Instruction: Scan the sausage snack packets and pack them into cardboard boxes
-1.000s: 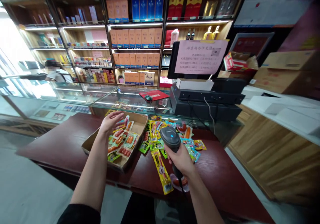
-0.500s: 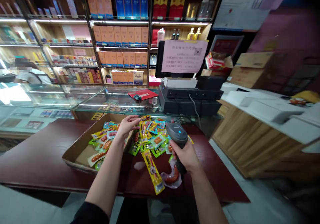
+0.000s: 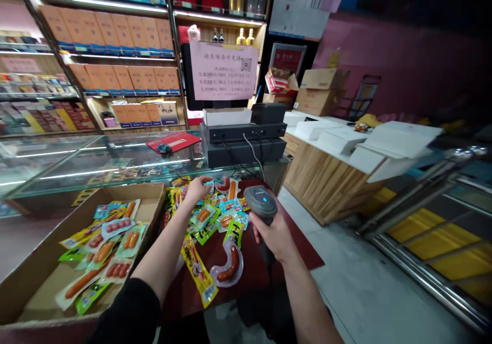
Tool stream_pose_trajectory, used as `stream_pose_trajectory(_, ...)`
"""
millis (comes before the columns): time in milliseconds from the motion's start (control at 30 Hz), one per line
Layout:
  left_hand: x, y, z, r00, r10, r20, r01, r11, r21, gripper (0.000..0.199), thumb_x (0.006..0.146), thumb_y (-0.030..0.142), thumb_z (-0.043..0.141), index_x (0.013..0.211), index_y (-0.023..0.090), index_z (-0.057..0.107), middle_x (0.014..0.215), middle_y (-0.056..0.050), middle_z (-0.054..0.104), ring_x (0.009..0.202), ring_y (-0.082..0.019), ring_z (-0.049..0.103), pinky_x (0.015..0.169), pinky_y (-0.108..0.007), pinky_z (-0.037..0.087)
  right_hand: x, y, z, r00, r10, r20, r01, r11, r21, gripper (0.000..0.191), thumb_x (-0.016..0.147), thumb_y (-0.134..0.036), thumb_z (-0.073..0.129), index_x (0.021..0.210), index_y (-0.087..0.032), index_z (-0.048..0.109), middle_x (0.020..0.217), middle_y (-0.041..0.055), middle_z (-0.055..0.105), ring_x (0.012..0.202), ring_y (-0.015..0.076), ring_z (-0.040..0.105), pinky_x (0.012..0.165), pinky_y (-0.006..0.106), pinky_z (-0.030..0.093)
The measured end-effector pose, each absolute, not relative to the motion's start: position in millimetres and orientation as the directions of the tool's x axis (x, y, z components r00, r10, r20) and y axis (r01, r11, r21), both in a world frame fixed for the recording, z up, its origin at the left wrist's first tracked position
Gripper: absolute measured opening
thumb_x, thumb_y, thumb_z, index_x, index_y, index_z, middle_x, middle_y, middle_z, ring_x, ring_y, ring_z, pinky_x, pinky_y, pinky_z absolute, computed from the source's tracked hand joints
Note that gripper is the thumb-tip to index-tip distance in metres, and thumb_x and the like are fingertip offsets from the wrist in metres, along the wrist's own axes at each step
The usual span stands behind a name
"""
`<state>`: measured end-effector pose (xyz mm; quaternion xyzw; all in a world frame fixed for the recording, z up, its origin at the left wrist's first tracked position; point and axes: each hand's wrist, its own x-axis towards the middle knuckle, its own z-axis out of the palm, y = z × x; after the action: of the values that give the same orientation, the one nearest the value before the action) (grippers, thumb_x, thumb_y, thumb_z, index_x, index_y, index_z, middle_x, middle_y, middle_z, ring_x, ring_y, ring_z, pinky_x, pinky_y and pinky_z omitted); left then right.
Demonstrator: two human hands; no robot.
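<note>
My right hand point(image 3: 274, 236) grips a dark handheld barcode scanner point(image 3: 261, 201) by its handle, head pointing away from me over a pile of sausage snack packets point(image 3: 215, 216) on a dark red table point(image 3: 265, 277). My left hand point(image 3: 198, 188) reaches across onto the far side of that pile, fingers down on the packets; whether it has closed on one I cannot tell. A long yellow packet point(image 3: 199, 272) and a clear packet with one curved sausage point(image 3: 229, 267) lie nearest me.
An open cardboard box point(image 3: 34, 277) holding more sausage packets sits at the left. Beyond is a glass display counter point(image 3: 96, 162) with a red mouse pad, and a till with a screen and pink notice point(image 3: 223, 72). Wooden counter point(image 3: 326, 180) and shelves stand around.
My left hand has gone from over the cardboard box to the right, onto the loose pile. The view has swung right. My right hand keeps hold of the scanner.
</note>
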<state>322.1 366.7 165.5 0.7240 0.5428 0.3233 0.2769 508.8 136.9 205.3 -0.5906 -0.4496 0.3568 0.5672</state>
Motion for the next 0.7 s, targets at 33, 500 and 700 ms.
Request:
stream_pose_trajectory(33, 325, 373, 160, 0.242, 0.950, 0.195, 0.713, -0.311, 0.628, 0.034, 0.076, 0.014, 0.068, 0.109, 0.017, 0.074, 0.109, -0.015, 0.071, 0.104, -0.031, 0.067, 0.094, -0.040, 0.050, 512, 136, 203, 0.345, 0.934, 0.092, 0.131, 0.049, -0.990, 0.034, 0.077, -0.049, 0.075, 0.071, -0.019, 0.058, 0.045, -0.0040, 0.054, 0.036, 0.0119, 0.048, 0.039, 0.024, 0.039)
stream_pose_trajectory(500, 333, 372, 139, 0.320, 0.922, 0.219, 0.930, -0.349, 0.112, 0.039, 0.086, 0.010, 0.047, 0.121, 0.016, 0.061, 0.121, -0.019, 0.059, 0.118, -0.033, 0.052, 0.095, -0.040, 0.040, 518, 130, 188, 0.320, 0.943, 0.093, 0.117, 0.058, -0.991, 0.032, 0.080, -0.049, 0.072, 0.074, -0.021, 0.058, 0.046, -0.0041, 0.055, 0.036, 0.0123, 0.049, 0.037, 0.023, 0.039)
stream_pose_trajectory(700, 317, 344, 153, 0.307, 0.884, 0.352, 0.848, -0.422, 0.321, 0.023, 0.083, 0.010, 0.055, 0.100, 0.021, 0.066, 0.099, -0.010, 0.073, 0.107, -0.030, 0.063, 0.114, -0.053, 0.020, 505, 127, 189, 0.308, 0.948, 0.077, 0.113, 0.044, -0.993, 0.028, 0.078, -0.045, 0.075, 0.074, -0.023, 0.058, 0.045, -0.0042, 0.054, 0.036, 0.0134, 0.048, 0.039, 0.025, 0.039)
